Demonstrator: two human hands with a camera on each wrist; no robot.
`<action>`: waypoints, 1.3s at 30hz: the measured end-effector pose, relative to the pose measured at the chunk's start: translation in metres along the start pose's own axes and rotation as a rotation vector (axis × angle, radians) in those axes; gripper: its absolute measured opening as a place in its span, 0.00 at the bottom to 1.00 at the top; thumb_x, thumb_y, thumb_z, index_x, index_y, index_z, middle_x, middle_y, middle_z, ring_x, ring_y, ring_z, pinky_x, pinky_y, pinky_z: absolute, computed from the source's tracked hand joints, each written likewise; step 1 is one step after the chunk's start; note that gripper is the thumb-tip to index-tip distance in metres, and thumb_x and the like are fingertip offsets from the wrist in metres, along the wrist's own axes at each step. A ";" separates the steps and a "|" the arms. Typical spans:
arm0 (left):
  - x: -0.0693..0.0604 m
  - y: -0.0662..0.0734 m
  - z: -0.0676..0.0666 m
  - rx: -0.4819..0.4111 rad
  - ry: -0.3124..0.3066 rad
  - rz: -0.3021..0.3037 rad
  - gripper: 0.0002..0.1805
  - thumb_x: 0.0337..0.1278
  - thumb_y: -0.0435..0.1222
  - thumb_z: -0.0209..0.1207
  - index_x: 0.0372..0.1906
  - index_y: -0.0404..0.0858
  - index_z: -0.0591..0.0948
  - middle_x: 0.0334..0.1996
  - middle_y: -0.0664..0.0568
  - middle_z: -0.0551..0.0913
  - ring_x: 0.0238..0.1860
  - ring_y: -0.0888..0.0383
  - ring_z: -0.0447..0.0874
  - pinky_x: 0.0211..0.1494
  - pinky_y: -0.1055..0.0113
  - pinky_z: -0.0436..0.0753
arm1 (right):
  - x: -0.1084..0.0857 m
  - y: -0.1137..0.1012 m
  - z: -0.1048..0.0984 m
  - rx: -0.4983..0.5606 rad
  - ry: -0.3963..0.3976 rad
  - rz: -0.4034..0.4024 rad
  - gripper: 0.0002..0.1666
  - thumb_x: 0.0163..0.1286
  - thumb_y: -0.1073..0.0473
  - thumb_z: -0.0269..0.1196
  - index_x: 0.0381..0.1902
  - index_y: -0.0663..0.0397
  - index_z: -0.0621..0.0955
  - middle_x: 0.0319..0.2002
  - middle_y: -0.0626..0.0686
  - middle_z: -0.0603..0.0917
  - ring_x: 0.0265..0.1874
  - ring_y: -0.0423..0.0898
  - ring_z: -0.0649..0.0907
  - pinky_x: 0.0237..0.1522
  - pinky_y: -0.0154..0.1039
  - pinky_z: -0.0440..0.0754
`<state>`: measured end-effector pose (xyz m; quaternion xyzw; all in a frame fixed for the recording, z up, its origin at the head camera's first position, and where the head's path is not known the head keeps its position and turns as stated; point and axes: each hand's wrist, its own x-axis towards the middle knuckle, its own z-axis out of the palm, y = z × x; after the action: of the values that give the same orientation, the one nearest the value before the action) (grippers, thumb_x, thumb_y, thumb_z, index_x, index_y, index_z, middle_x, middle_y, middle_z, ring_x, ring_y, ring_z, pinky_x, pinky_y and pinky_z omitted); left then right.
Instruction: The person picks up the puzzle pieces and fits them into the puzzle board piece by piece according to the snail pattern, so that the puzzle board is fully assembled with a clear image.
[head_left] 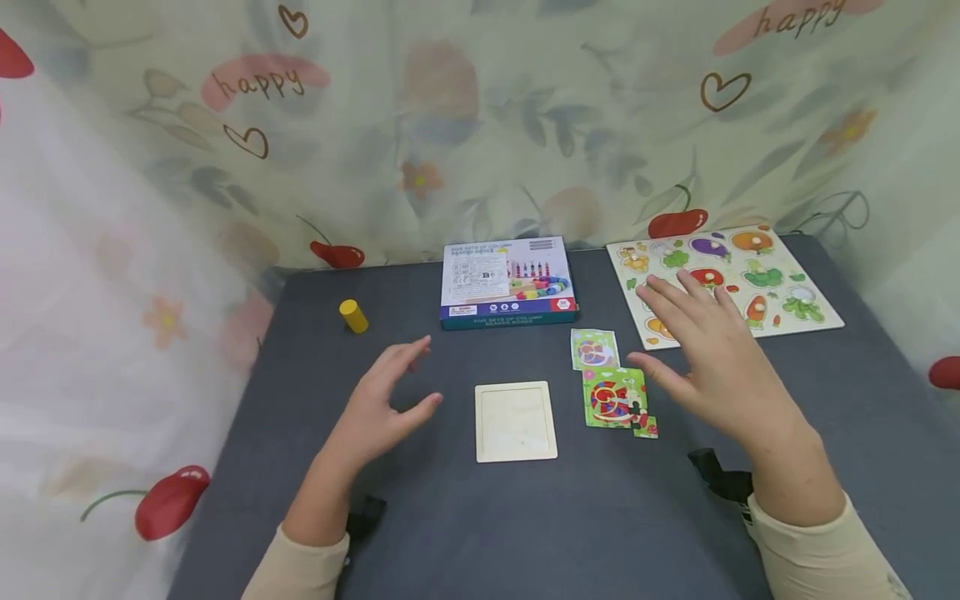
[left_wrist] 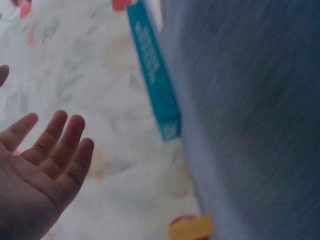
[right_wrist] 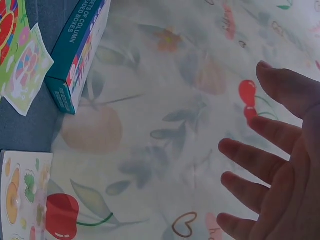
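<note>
My left hand [head_left: 378, 412] hovers left of a square wooden puzzle tray [head_left: 516, 423], its fingers spread and holding nothing. In the left wrist view the same hand [left_wrist: 45, 170] shows a bare palm. My right hand [head_left: 708, 358] is raised with fingers apart, between the jigsaw puzzle [head_left: 611, 398] and the vegetable board [head_left: 795, 287]. The right wrist view shows that hand [right_wrist: 280, 165] holding nothing. A loose jigsaw piece [head_left: 646, 427] lies at the puzzle's lower right corner. Behind the puzzle is a paper picture card [head_left: 595, 348] with a paler design.
A flat cardboard box [head_left: 508, 283] lies at the table's back edge, and a yellow cylinder [head_left: 353, 317] is at the back left. Patterned curtain [head_left: 480, 125] closes in the back and sides of the grey table [head_left: 450, 533].
</note>
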<state>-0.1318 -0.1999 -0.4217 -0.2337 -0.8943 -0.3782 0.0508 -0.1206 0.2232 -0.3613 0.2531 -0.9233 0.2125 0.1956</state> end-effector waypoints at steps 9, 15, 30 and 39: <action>0.002 0.006 0.029 -0.028 -0.174 -0.095 0.42 0.60 0.43 0.72 0.78 0.45 0.67 0.60 0.43 0.78 0.54 0.47 0.79 0.57 0.47 0.79 | 0.003 -0.004 0.015 0.036 -0.053 0.000 0.45 0.61 0.53 0.76 0.73 0.55 0.73 0.70 0.59 0.74 0.73 0.65 0.65 0.71 0.66 0.56; 0.003 0.007 0.037 0.009 -0.229 -0.163 0.44 0.58 0.43 0.74 0.78 0.44 0.67 0.58 0.45 0.78 0.53 0.50 0.78 0.54 0.50 0.80 | 0.004 -0.009 0.029 0.030 -0.069 -0.004 0.42 0.61 0.55 0.75 0.72 0.57 0.74 0.67 0.59 0.77 0.68 0.62 0.73 0.66 0.63 0.66; -0.002 0.003 0.056 0.065 -0.340 -0.248 0.44 0.58 0.47 0.73 0.77 0.45 0.68 0.58 0.50 0.77 0.53 0.53 0.77 0.53 0.55 0.80 | 0.008 -0.007 0.062 0.076 -0.321 0.183 0.38 0.69 0.47 0.71 0.71 0.56 0.75 0.63 0.60 0.81 0.60 0.59 0.80 0.59 0.59 0.76; -0.002 -0.005 0.068 0.142 -0.394 -0.214 0.44 0.57 0.50 0.73 0.76 0.42 0.69 0.48 0.51 0.76 0.46 0.55 0.73 0.49 0.56 0.76 | 0.007 0.001 0.077 0.097 -0.423 0.262 0.34 0.66 0.51 0.73 0.67 0.55 0.79 0.47 0.56 0.85 0.44 0.52 0.83 0.45 0.52 0.82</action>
<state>-0.1267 -0.1559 -0.4731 -0.2028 -0.9310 -0.2647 -0.1487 -0.1463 0.1831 -0.4227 0.1794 -0.9573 0.2224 -0.0434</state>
